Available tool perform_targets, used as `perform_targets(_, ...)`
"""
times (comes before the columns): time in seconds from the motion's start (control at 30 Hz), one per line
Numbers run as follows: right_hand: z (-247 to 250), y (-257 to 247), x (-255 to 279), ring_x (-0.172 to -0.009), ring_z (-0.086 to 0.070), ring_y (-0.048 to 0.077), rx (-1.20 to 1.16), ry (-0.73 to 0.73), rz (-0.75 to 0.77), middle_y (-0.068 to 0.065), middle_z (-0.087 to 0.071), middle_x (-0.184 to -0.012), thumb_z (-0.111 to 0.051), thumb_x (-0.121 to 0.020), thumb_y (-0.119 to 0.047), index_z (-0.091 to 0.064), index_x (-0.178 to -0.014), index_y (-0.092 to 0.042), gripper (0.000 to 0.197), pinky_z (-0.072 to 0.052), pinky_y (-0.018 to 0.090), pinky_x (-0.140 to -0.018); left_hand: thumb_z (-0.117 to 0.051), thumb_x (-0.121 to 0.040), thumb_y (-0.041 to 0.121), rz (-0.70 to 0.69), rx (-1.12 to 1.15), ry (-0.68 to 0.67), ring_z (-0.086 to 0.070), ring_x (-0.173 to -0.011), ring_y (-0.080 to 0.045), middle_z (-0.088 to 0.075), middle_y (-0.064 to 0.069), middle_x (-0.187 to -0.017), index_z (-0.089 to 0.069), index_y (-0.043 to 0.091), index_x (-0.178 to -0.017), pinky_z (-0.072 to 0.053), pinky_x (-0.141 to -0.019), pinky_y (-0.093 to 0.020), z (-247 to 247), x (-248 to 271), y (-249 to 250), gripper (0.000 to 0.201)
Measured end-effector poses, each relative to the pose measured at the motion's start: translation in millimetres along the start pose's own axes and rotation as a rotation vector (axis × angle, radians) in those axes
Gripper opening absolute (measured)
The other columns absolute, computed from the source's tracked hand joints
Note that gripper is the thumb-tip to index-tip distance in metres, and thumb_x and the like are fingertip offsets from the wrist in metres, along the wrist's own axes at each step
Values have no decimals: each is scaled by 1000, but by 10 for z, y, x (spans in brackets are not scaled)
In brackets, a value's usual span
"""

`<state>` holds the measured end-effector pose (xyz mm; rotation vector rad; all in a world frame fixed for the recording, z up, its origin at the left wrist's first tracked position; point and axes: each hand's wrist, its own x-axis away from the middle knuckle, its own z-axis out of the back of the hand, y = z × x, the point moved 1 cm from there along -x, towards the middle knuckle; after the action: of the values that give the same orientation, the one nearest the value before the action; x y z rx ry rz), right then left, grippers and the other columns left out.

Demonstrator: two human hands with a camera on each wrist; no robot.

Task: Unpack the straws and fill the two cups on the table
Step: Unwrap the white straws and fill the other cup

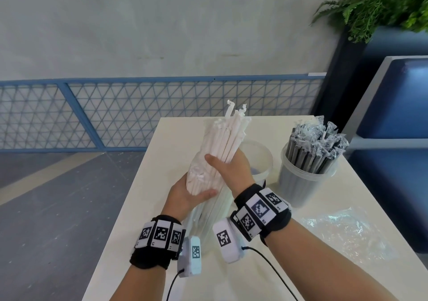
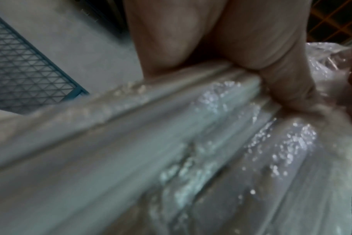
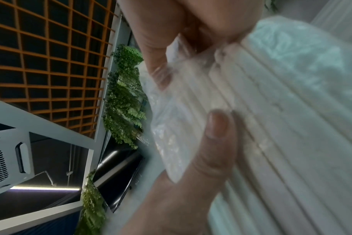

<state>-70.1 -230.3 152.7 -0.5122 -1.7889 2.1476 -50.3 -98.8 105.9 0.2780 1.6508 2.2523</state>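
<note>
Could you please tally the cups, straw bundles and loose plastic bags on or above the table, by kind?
Cups: 2, one empty, one full.
Straw bundles: 2, white and dark.
Loose plastic bags: 1.
Total: 5.

A cream table (image 1: 324,266) carries two clear cups near its far right corner: one (image 1: 301,185) full of grey straws (image 1: 310,152), one (image 1: 261,161) beside it, and crumpled clear plastic (image 1: 342,233) at the right edge.

— Where's the head camera looking from?
— Above and behind the wrists, facing forward and down over the surface (image 1: 347,208) toward the far mesh fence (image 1: 139,115).
— And the wrist ones?
— Each sits right against the white straws (image 1: 222,143): the left looks up along them (image 2: 171,143), blurred; the right past its thumb (image 3: 215,136). All three share that bundle.
</note>
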Motion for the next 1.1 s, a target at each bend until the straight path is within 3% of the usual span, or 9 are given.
perform_targets(0.1,23,-29,-55,-101,-63,24,-73,13,-24,9,-67,-108,-68,-79,-17,-61,-110,-9,33,-53,41,-87,-81,-67,28,2,6,2,-53,-94,1,-51,29,-95,-46,31,-107,-38,-67,-2,25,-2,-8,53)
perform_targets(0.2,50,-75,-120,-101,-63,25,-78,-17,-17,12,-68,-107,-67,-79,-14,-63,-108,-7,30,-50,48,-92,-81,-65,31,16,21,3,-54,-92,4,-56,26,-95,-49,32,-105,-38,-67,-2,28,-7,-50,51)
perform_targets(0.3,96,-99,-157,-101,-63,24,-57,-96,3,10,-68,-106,-72,-76,-13,-62,-108,-8,34,-51,42,-90,-81,-64,34,23,12,-3,-55,-91,7,-59,23,-96,-51,34,-102,-40,-66,-2,25,-14,-51,48)
perform_targets(0.4,84,-51,-135,-90,-64,20,-21,-178,-47,3,-67,-93,-77,-73,-18,-61,-93,-18,26,-53,33,-75,-81,-67,24,16,24,-15,-55,-84,16,-58,24,-94,-50,36,-97,-40,-63,3,10,-22,-49,45)
perform_targets(0.47,55,5,-123,-92,-66,24,-36,-152,-86,9,-70,-96,-76,-73,-20,-64,-94,-15,24,-55,40,-82,-81,-68,21,10,24,-31,-53,-77,22,-57,25,-92,-49,39,-92,-40,-62,3,-2,-26,-38,44)
perform_targets(0.6,83,-48,-153,-95,-65,31,-152,-51,-109,17,-68,-100,-73,-76,-20,-61,-94,-11,23,-55,45,-83,-80,-64,34,27,3,-36,-59,-94,3,-62,18,-97,-53,34,-99,-43,-73,-6,7,-46,-51,44)
perform_targets(0.7,194,-212,-232,-92,-64,27,-284,11,-51,16,-66,-100,-71,-78,-19,-60,-103,-1,33,-56,33,-74,-79,-66,37,56,6,-22,-56,-101,-10,-59,11,-103,-51,26,-111,-39,-85,-21,13,-54,-60,55)
perform_targets(0.83,299,-362,-270,-76,-61,19,-392,30,36,13,-63,-86,-68,-78,-16,-63,-91,9,28,-49,19,-57,-79,-69,29,105,53,-4,-55,-93,-6,-59,15,-96,-52,27,-104,-39,-81,-18,9,-60,-50,44)
perform_targets(1.1,143,-88,-138,-93,-67,21,-267,-16,33,5,-70,-92,-77,-72,-11,-65,-99,-2,31,-54,37,-87,-79,-70,19,83,64,13,-59,-77,8,-65,16,-85,-56,35,-86,-42,-57,-2,-37,-53,-47,32)
